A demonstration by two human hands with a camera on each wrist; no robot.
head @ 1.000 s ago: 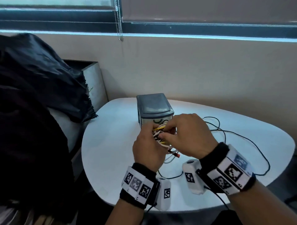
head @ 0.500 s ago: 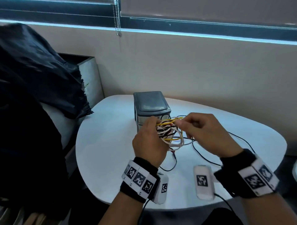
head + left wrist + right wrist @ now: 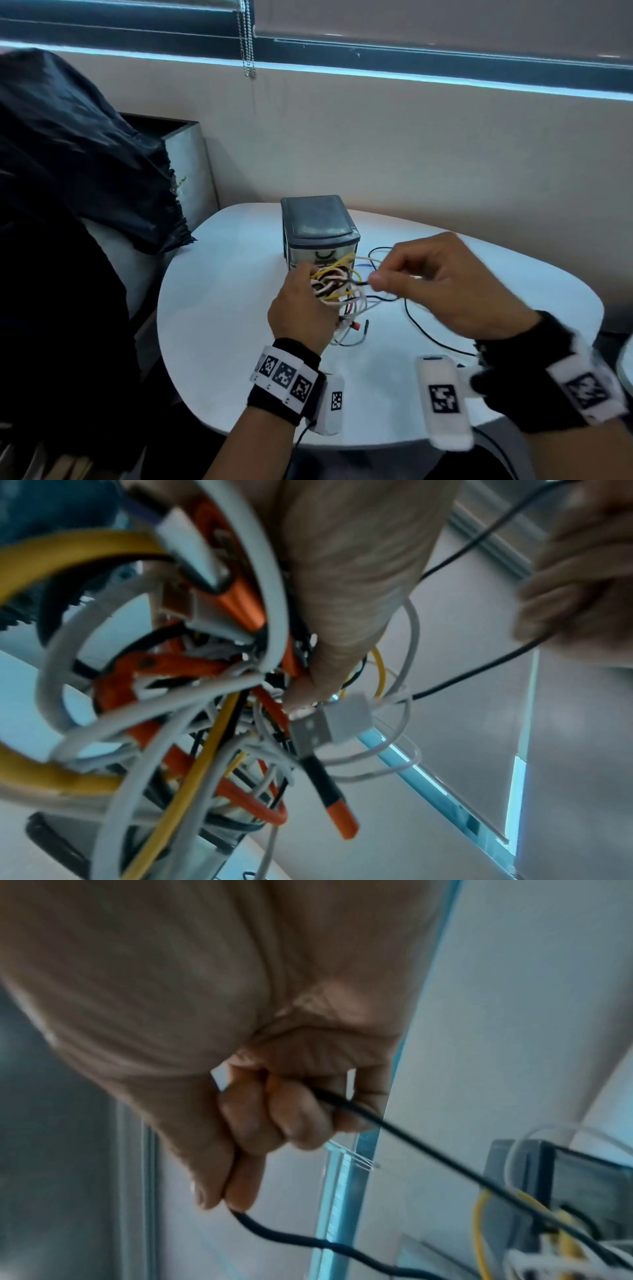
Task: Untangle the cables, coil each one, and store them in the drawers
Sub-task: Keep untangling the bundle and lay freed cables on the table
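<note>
Left hand (image 3: 301,308) grips the tangle (image 3: 337,286) above mid-desk (image 3: 212,308), before the drawers (image 3: 320,233). Right hand (image 3: 442,284) pinches a black cable (image 3: 394,1123) drawn from the tangle.

A second ago both hands sat close together on the cable tangle (image 3: 334,284), right in front of the drawer box (image 3: 320,233). Now the right hand (image 3: 445,284) has moved away to the right, and its fingers (image 3: 240,1191) pinch a thin black cable (image 3: 428,1153) that stretches out from the bunch. The tangle has opened into loose loops. The left hand (image 3: 301,315) has stayed holding it above the counter (image 3: 222,308).
</note>
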